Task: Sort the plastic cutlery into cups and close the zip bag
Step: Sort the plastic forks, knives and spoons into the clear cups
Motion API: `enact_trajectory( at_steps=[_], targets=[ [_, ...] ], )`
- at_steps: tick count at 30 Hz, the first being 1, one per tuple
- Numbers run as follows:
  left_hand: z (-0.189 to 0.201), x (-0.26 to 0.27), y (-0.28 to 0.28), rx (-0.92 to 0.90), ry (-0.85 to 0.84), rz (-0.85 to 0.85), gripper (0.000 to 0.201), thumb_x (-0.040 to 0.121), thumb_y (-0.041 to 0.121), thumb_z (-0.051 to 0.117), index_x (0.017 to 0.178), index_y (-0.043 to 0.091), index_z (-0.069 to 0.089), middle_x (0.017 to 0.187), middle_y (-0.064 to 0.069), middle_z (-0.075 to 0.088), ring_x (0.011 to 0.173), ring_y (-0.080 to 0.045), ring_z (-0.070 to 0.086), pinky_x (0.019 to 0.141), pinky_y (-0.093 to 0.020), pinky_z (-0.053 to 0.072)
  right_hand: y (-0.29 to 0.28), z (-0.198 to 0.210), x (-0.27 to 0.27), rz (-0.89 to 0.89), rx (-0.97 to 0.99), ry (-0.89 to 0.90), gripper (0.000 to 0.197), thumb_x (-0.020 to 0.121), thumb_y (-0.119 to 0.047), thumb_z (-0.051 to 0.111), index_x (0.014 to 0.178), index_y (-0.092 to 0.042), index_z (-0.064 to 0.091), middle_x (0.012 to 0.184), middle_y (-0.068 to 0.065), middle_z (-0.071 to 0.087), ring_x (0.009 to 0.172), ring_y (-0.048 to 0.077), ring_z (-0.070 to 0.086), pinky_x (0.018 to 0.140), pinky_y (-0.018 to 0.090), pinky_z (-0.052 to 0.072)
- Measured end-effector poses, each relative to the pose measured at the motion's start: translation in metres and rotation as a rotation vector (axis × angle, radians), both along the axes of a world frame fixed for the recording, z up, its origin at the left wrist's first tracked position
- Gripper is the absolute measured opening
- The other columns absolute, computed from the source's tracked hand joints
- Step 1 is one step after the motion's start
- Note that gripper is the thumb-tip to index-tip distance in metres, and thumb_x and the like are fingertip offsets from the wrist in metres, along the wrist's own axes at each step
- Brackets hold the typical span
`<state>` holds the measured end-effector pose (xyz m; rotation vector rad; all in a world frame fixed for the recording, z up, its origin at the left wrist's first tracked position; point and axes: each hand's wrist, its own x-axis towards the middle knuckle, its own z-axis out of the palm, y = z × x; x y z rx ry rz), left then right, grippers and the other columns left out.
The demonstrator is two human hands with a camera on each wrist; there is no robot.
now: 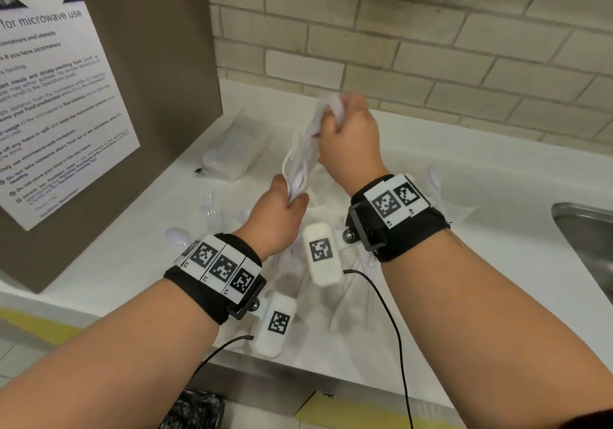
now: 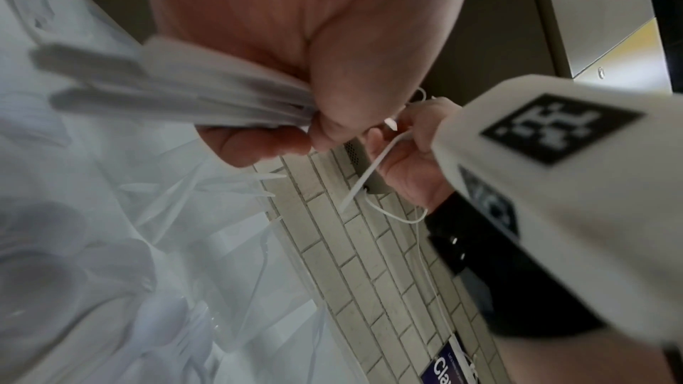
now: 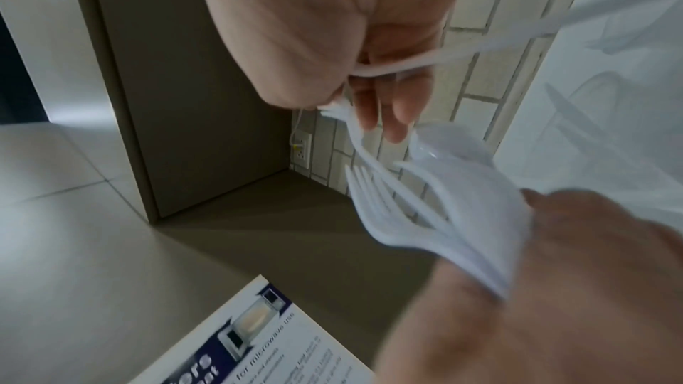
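Both hands hold one bundle of white plastic cutlery above the white counter. My left hand grips its lower end, where flat handles fan out from the fist. My right hand grips the upper end, fingers curled round thin white stems. Fork heads and a spoon bowl of the bundle show between the hands. Loose forks and a spoon lie on the counter to the left. Clear plastic holding more cutlery lies under my hands. I cannot make out cups.
A clear pack with white contents lies at the back left. A brown panel with a microwave notice stands on the left, a tiled wall behind. A steel sink is set in the counter at the right.
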<state>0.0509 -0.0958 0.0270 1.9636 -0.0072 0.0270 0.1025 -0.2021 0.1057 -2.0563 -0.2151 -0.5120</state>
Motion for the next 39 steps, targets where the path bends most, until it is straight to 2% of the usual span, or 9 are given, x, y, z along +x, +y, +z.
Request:
enact_trajectory(
  at_steps=[3, 6, 10, 15, 20, 26, 31, 34, 39],
  targets=[
    [-0.004, -0.003, 0.000, -0.001, 0.018, -0.013, 0.022, 0.099, 0.024, 0.044, 0.114, 0.007, 0.042, 0.104, -0.023, 0.061, 0.085, -0.033, 0.061, 0.079, -0.051, 0.051, -0.002, 0.011, -0.003, 0.032, 0.269, 0.007, 0.008, 0.098, -0.010, 0.034, 0.093, -0.016, 0.035, 0.092, 0.019, 0.066, 0.075, 0.028, 0.071, 0.044, 0.021, 0.048],
    [-0.007, -0.002, 0.001, -0.070, 0.045, -0.034, 0.025, 0.097, 0.022, 0.046, 0.117, 0.006, 0.042, 0.109, -0.030, 0.060, 0.080, -0.029, 0.058, 0.078, -0.056, 0.050, -0.006, 0.023, -0.006, 0.036, 0.417, -0.002, 0.011, 0.099, -0.009, 0.029, 0.093, -0.016, 0.032, 0.096, 0.018, 0.062, 0.072, 0.029, 0.072, 0.038, 0.014, 0.041],
    [-0.009, -0.002, 0.003, -0.180, 0.078, -0.065, 0.040, 0.089, 0.032, 0.054, 0.120, 0.011, 0.042, 0.115, -0.025, 0.058, 0.083, -0.029, 0.058, 0.073, -0.045, 0.051, -0.018, 0.027, -0.002, -0.041, 0.451, 0.021, 0.005, 0.101, -0.013, 0.029, 0.102, -0.012, 0.033, 0.100, 0.011, 0.055, 0.062, 0.027, 0.069, 0.041, 0.022, 0.048],
    [-0.014, 0.001, 0.004, -0.214, 0.088, -0.034, 0.028, 0.094, 0.029, 0.053, 0.119, 0.017, 0.046, 0.086, -0.002, 0.055, 0.071, -0.015, 0.050, 0.068, -0.035, 0.044, -0.025, 0.017, -0.003, -0.059, 0.603, 0.087, 0.011, 0.103, -0.019, 0.030, 0.107, -0.012, 0.038, 0.086, 0.008, 0.058, 0.056, 0.014, 0.056, 0.057, 0.034, 0.059],
    [-0.016, 0.003, 0.003, -0.200, 0.113, -0.031, 0.032, 0.091, 0.031, 0.053, 0.114, 0.010, 0.046, 0.084, -0.005, 0.049, 0.071, -0.019, 0.047, 0.065, -0.037, 0.041, -0.031, 0.025, -0.008, 0.004, 0.862, -0.003, 0.012, 0.104, -0.019, 0.025, 0.100, -0.014, 0.036, 0.092, 0.018, 0.064, 0.066, 0.030, 0.072, 0.065, 0.039, 0.061],
    [-0.017, 0.007, 0.001, -0.211, 0.113, 0.007, 0.027, 0.094, 0.027, 0.051, 0.116, 0.013, 0.045, 0.085, -0.005, 0.050, 0.071, -0.019, 0.047, 0.065, -0.036, 0.042, -0.037, 0.022, -0.006, -0.097, 0.720, 0.053, 0.011, 0.103, -0.022, 0.029, 0.103, -0.015, 0.038, 0.086, 0.007, 0.050, 0.038, 0.011, 0.050, 0.057, 0.041, 0.059],
    [-0.014, 0.011, -0.001, -0.229, 0.084, 0.043, 0.024, 0.095, 0.028, 0.051, 0.115, 0.018, 0.043, 0.085, -0.004, 0.052, 0.068, -0.017, 0.049, 0.066, -0.036, 0.045, -0.028, -0.013, -0.010, -0.005, 0.338, 0.350, 0.030, 0.100, -0.033, 0.042, 0.121, -0.012, 0.044, 0.078, 0.004, 0.068, 0.053, 0.012, 0.049, 0.054, 0.031, 0.042],
    [-0.008, 0.011, -0.003, -0.241, 0.065, 0.084, 0.024, 0.097, 0.024, 0.048, 0.116, 0.017, 0.037, 0.085, -0.006, 0.053, 0.064, -0.016, 0.052, 0.059, -0.031, 0.048, -0.023, -0.026, -0.016, 0.116, 0.258, 0.417, 0.027, 0.089, -0.029, 0.064, 0.106, -0.009, 0.057, 0.076, 0.000, 0.064, 0.061, 0.013, 0.053, 0.059, 0.030, 0.042],
    [-0.002, 0.008, -0.006, -0.325, 0.067, -0.005, 0.029, 0.096, 0.024, 0.052, 0.119, 0.016, 0.035, 0.095, -0.005, 0.057, 0.063, -0.012, 0.049, 0.060, -0.031, 0.046, -0.016, -0.038, -0.024, 0.160, 0.291, 0.543, 0.029, 0.067, -0.024, 0.085, 0.081, -0.011, 0.062, 0.070, 0.000, 0.060, 0.051, 0.010, 0.050, 0.044, 0.023, 0.037]
  ],
)
